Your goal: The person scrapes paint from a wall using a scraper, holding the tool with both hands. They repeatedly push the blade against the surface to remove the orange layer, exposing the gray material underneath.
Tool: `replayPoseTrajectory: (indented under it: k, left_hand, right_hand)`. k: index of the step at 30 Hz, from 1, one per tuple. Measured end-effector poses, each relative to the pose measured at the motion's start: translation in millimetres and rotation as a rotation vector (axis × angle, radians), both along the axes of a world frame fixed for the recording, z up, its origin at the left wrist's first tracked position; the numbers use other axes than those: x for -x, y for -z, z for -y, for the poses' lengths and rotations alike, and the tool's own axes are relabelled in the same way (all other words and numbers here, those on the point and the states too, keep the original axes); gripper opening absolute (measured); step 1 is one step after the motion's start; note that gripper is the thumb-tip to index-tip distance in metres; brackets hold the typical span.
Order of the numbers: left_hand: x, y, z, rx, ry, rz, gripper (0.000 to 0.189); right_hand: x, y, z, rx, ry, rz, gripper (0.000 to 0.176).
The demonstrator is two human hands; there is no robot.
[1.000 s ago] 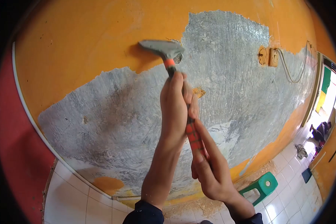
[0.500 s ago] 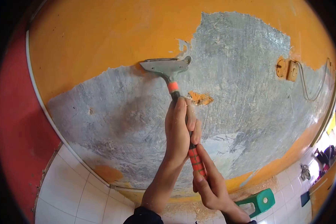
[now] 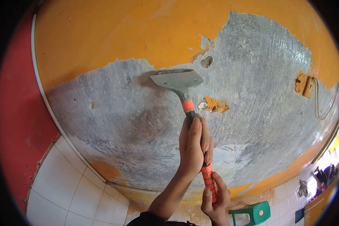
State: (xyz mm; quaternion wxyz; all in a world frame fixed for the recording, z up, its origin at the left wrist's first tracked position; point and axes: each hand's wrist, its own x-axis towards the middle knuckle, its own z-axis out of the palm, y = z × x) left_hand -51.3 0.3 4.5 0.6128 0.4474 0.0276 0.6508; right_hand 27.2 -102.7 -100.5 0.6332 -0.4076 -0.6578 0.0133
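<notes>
A long-handled scraper has its wide blade against the wall, just below the ragged edge of the orange paint. My left hand is wrapped round the dark upper part of the handle, under the orange-red collar. Lower down, my right hand grips the orange-red end of the same handle. Bare grey wall spreads around the blade, with a small orange patch right of the handle. A round hole lies just above the blade's right end.
At the right is a wall socket with a hanging cable. A green stool stands on the tiled floor at the lower right, near scattered shavings. A white pipe edges the wall beside a red surface.
The blade has come down a little from the orange edge, and the hole is now uncovered. Both hands have moved lower with the handle. The view has shifted, moving the wall features rightward.
</notes>
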Motion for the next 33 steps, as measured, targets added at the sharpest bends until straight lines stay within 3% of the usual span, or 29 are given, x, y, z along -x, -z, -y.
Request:
replayPoseTrajectory:
  k: [5, 7, 8, 11, 19, 20, 21, 23, 25, 27, 29, 31, 32, 33]
  left_hand:
    - [1, 7, -2, -0.058, 0.262, 0.113, 0.024]
    - [3, 2, -6, -0.091, 0.362, 0.158, 0.024]
    - [4, 0, -7, -0.089, 0.372, 0.159, 0.024]
    - [6, -1, -14, -0.137, 0.411, 0.157, 0.024]
    - [9, -9, -20, -0.311, 0.404, 0.159, 0.018]
    - [10, -4, -17, -0.313, 0.388, 0.138, 0.018]
    - [10, -2, -16, -0.311, 0.371, 0.119, 0.017]
    - [8, -11, -15, -0.291, 0.402, 0.163, 0.017]
    - [9, -21, -15, -0.26, 0.331, 0.146, 0.019]
    - [9, -16, -17, -0.326, 0.337, 0.124, 0.019]
    - [8, -8, -17, -0.325, 0.372, 0.128, 0.02]
    - [9, -17, -19, -0.321, 0.374, 0.153, 0.019]
    - [13, -25, -17, -0.302, 0.364, 0.123, 0.019]
    - [15, -30, -14, -0.286, 0.355, 0.096, 0.019]
  right_hand:
    - [-1, -9, 17, 0.064, 0.064, 0.072, 0.047]
    - [-2, -23, 29, 0.237, -0.089, 0.038, 0.048]
    - [-2, -33, 35, 0.362, -0.135, -0.035, 0.039]
    - [8, -24, 28, 0.163, -0.083, -0.078, 0.038]
    - [13, -40, 39, 0.099, -0.086, -0.07, 0.038]
    - [22, -30, 39, 0.029, -0.172, -0.271, 0.036]
    - [19, -35, 38, 0.021, -0.174, -0.264, 0.036]
    - [13, -53, 45, 0.094, 0.007, 0.031, 0.038]
    - [12, -60, 48, 0.216, -0.026, 0.015, 0.039]
    - [16, -52, 43, 0.0, -0.045, 0.007, 0.04]
    - [19, -51, 40, -0.038, -0.1, -0.048, 0.037]
    - [19, -65, 43, 0.172, -0.023, 0.079, 0.04]
    - [22, -65, 37, -0.007, 0.014, 0.16, 0.042]
    - [22, -65, 43, -0.002, 0.014, 0.157, 0.042]
